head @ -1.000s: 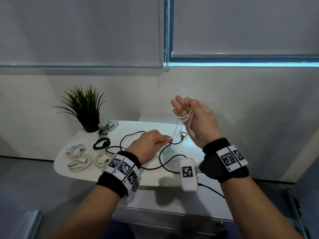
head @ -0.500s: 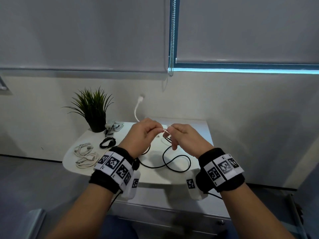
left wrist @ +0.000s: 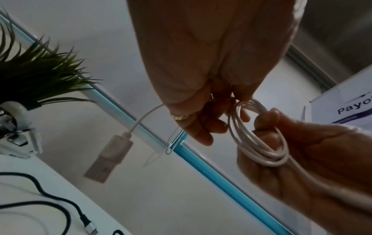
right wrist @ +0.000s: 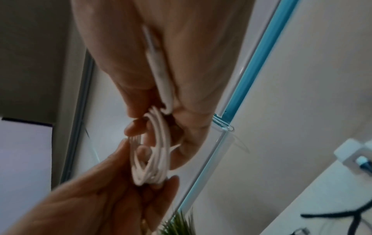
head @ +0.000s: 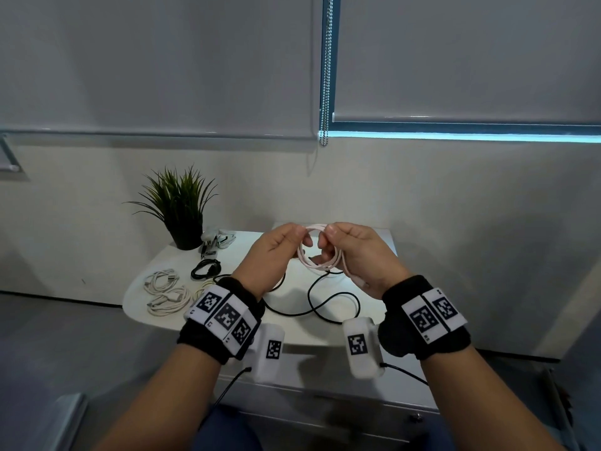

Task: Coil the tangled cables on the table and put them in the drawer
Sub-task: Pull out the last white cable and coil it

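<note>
White table (head: pixel 325 333) fills the middle of the head view, against a pale wall with grey blinds (head: pixel 156 60) across the top of the frame and a bead chain (head: pixel 326 70) hanging between them. Potted plant (head: pixel 182 206) sits at the table's upper left corner, a small white-and-metal gadget (head: pixel 217 239) just right of the pot; cannot tell what it is.

Both hands are raised above the table at frame centre, close together, holding one white cable (head: pixel 320 252) wound into a coil of several loops. Left hand (head: pixel 276 255) pinches the coil's upper left edge between thumb and fingertips. Right hand (head: pixel 357 255) has fingers curled through and around the coil's right side, thumb pressing the loops. In the left wrist view a USB plug (left wrist: pixel 109 155) hangs on a short free tail from the left hand, left of centre. In the right wrist view the cable's other connector (right wrist: pixel 159 74) lies along the right palm, upper centre.

Loose black cable (head: pixel 325 301) snakes on the table under the hands, uncoiled. Lower left of the table: three coiled white cables (head: pixel 166 289) near each other, and a small coiled black cable (head: pixel 205 267) just above them. Drawer not clearly visible.
</note>
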`<state>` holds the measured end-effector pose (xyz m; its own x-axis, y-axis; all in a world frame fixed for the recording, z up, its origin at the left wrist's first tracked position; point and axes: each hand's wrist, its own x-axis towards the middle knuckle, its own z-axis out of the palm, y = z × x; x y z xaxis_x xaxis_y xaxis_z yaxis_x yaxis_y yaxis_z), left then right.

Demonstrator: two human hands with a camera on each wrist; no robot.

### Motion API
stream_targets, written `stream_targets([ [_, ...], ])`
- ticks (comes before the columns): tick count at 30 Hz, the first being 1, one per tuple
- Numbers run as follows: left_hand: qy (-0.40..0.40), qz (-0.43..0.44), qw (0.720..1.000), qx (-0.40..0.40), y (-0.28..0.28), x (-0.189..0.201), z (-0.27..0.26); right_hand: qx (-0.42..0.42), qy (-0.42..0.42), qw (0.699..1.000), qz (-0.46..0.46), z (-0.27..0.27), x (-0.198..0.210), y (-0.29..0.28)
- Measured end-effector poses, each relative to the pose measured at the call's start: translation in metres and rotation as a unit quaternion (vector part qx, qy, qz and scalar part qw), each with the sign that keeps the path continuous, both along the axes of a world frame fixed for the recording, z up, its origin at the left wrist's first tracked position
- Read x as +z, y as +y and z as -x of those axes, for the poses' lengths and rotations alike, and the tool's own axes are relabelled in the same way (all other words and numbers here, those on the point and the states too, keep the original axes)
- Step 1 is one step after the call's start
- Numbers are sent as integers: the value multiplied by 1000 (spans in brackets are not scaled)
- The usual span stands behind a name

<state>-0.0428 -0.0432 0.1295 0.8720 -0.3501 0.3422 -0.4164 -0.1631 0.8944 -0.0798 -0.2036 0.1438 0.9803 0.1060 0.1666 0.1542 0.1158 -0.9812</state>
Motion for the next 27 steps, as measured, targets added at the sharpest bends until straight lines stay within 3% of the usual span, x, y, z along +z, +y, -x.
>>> stream_targets([
  [3,-14,-13,999,25,0,4,-1,-50,-39,990,127,1,-3,-6],
  [8,-37,-29,996,79,-5,5,0,-117,-62,976,172,3,-3,-2],
  [13,8,-11,998,65,-7,-1,-1,-167,-95,930,314,-3,-7,-2],
  [18,67,10,997,37,3,-1,-2,-218,-71,953,197,-7,-8,-13],
  [25,-32,-161,980,111,11,-18,-10,-193,-28,975,103,-3,-3,-13],
  [27,-26,-151,980,126,12,-22,-12,-178,-14,981,71,-2,-1,-12],
])
